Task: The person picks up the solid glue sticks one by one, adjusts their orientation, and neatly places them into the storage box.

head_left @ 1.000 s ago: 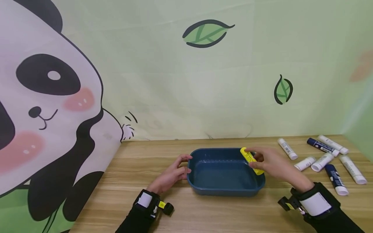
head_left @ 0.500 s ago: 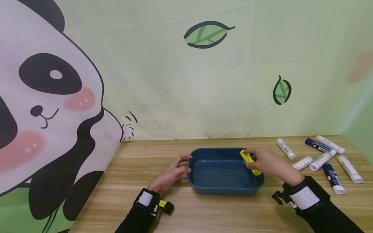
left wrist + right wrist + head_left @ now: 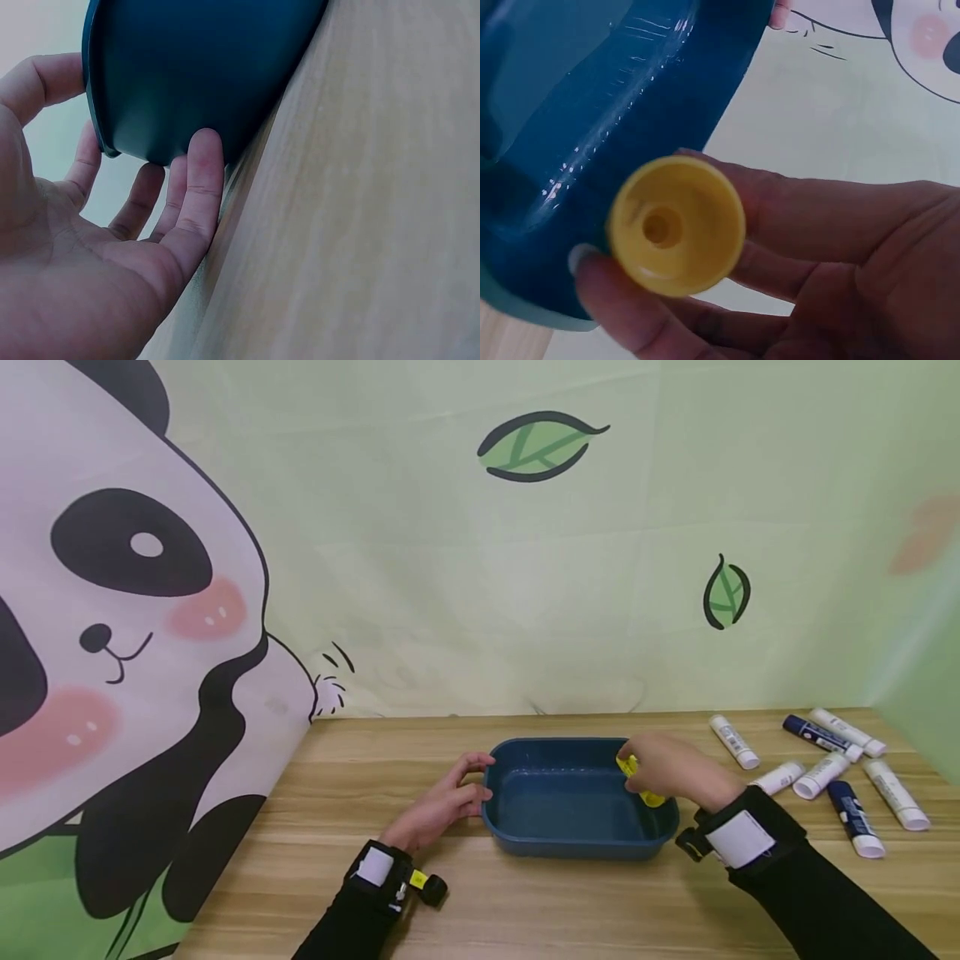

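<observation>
Pinching yellow tube (image 3: 682,232) in right hand (image 3: 666,767) over right end of blue tray (image 3: 562,797) | touching tray's left end with spread left hand (image 3: 441,803) | possibly risking bouncing off tray's wall by releasing early

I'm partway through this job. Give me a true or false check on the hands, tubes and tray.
1. The left hand touches the left end of the blue tray. True.
2. White tubes and dark blue tubes lie on the table, right of the tray. True.
3. Dark blue tubes outnumber white ones. False: two dark blue, five white.
4. The right hand holds the yellow tube. True.
5. The right hand is at the tray's left end. False: it is at the right end.
</observation>
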`<action>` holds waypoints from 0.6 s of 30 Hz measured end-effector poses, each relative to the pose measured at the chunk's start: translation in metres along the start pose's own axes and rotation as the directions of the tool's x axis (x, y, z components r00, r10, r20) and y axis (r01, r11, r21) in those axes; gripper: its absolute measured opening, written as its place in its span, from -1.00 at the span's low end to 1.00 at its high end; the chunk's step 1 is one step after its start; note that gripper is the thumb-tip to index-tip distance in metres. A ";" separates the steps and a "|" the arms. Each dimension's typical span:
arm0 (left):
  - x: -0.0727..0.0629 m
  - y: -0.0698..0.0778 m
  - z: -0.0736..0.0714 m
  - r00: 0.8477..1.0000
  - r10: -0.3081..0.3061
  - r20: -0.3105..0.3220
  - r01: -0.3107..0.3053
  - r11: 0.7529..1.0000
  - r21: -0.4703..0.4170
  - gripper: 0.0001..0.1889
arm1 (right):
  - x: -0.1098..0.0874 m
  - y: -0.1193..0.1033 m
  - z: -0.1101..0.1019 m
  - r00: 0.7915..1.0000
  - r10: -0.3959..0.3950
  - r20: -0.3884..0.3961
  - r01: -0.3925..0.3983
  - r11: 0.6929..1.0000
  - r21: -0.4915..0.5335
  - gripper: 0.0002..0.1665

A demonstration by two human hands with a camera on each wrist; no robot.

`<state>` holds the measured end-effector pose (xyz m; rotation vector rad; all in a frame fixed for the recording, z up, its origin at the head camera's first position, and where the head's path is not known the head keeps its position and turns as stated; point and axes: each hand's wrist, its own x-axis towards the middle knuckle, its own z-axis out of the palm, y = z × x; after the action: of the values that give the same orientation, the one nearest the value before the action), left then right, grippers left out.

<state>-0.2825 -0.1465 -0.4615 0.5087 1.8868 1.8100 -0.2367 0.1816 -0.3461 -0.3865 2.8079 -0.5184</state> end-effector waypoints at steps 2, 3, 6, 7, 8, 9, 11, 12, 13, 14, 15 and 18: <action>0.000 0.001 0.000 1.000 0.001 0.001 -0.001 1.000 0.000 -0.53 | 0.002 -0.004 0.000 0.999 0.023 0.027 -0.022 1.000 -0.009 -0.53; 0.000 0.001 0.000 1.000 0.002 0.002 -0.002 1.000 -0.001 -0.53 | 0.003 -0.005 0.000 0.999 0.028 0.039 -0.028 1.000 -0.012 -0.54; 0.000 0.002 0.000 1.000 0.004 0.001 -0.004 1.000 -0.002 -0.53 | 0.007 -0.009 0.001 0.997 0.040 0.066 -0.037 0.998 -0.049 -0.58; 0.000 0.002 -0.001 1.000 0.005 0.001 -0.005 1.000 -0.001 -0.53 | 0.008 -0.010 0.001 0.996 0.043 0.072 -0.039 0.997 -0.062 -0.60; 0.000 0.002 -0.001 1.000 0.006 0.001 -0.006 1.000 0.000 -0.53 | 0.008 -0.011 0.001 0.996 0.049 0.074 -0.043 0.996 -0.072 -0.63; 0.001 0.002 -0.001 1.000 0.008 0.002 -0.008 1.000 0.002 -0.53 | 0.009 -0.012 0.001 0.996 0.054 0.071 -0.048 0.995 -0.088 -0.66; 0.001 0.002 -0.001 1.000 0.010 0.002 -0.010 1.000 0.002 -0.53 | 0.011 -0.014 0.001 0.996 0.067 0.064 -0.059 0.991 -0.124 -0.73; 0.001 0.002 -0.001 1.000 0.011 0.003 -0.011 1.000 0.001 -0.52 | 0.011 -0.014 0.002 0.996 0.073 0.060 -0.064 0.988 -0.137 -0.76; 0.001 0.002 -0.001 1.000 0.012 0.004 -0.012 1.000 0.001 -0.52 | 0.012 -0.015 0.002 0.996 0.074 0.056 -0.064 0.986 -0.152 -0.80; 0.001 0.002 -0.001 1.000 0.013 0.005 -0.013 1.000 0.001 -0.52 | 0.013 -0.015 0.002 0.996 0.073 0.054 -0.063 0.984 -0.164 -0.83; 0.001 0.002 -0.001 1.000 0.014 0.005 -0.014 1.000 0.000 -0.52 | 0.013 -0.015 0.003 0.996 0.067 0.054 -0.056 0.982 -0.178 -0.85; 0.001 0.002 -0.001 1.000 0.014 0.005 -0.014 1.000 -0.003 -0.53 | 0.016 -0.017 0.004 0.996 0.059 0.068 -0.044 0.978 -0.205 -0.86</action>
<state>-0.2838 -0.1464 -0.4598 0.5264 1.8822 1.8184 -0.2468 0.1604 -0.3468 -0.3635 2.7987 -0.2008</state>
